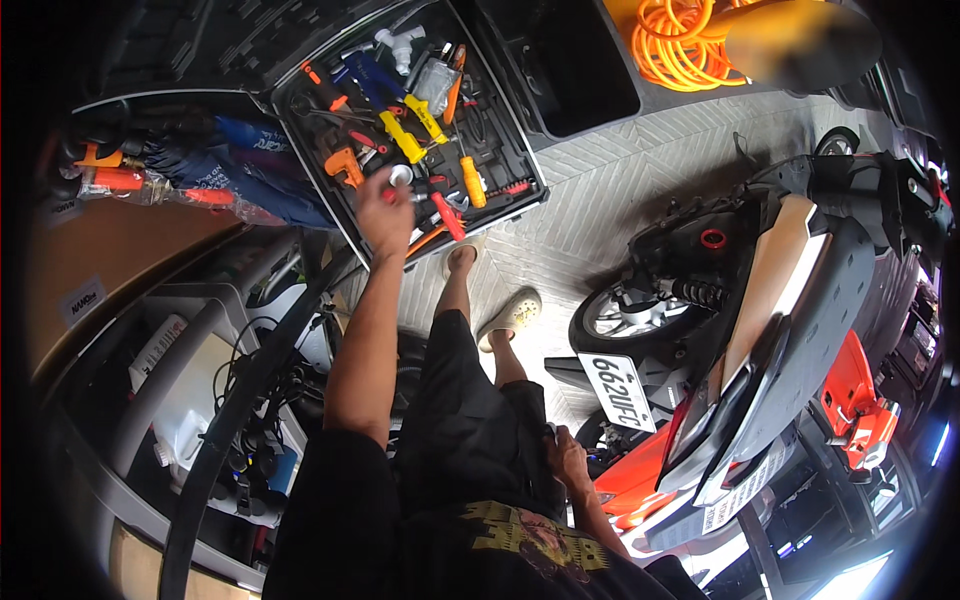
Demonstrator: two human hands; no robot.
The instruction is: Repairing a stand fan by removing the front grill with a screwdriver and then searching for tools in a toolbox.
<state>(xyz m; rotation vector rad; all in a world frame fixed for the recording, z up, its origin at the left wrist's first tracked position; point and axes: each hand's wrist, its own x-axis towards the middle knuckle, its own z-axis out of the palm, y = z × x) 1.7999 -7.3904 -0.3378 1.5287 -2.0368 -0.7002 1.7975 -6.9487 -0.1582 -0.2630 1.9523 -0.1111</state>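
Observation:
An open black toolbox (545, 190) full of hand tools lies ahead of me. My left hand (385, 212) reaches over its near side, close to a small white round piece (400, 175) and an orange pistol-shaped tool (344, 167). Blur hides whether those fingers grip anything. Beside the hand lies a red-handled tool (447, 216). Farther in are yellow-handled pliers (403, 138) and a screwdriver with a yellow-orange handle (472, 182). Down by my thigh, my right hand (569, 458) is closed, its fingers curled around something dark that I cannot make out.
A partly stripped scooter (760, 300) stands on the right, its rear wheel (630, 315) near my feet. Coiled orange hose (670, 45) lies at the far right. On my left stands a grey cart (150, 400) with cables and a white jug (185, 430).

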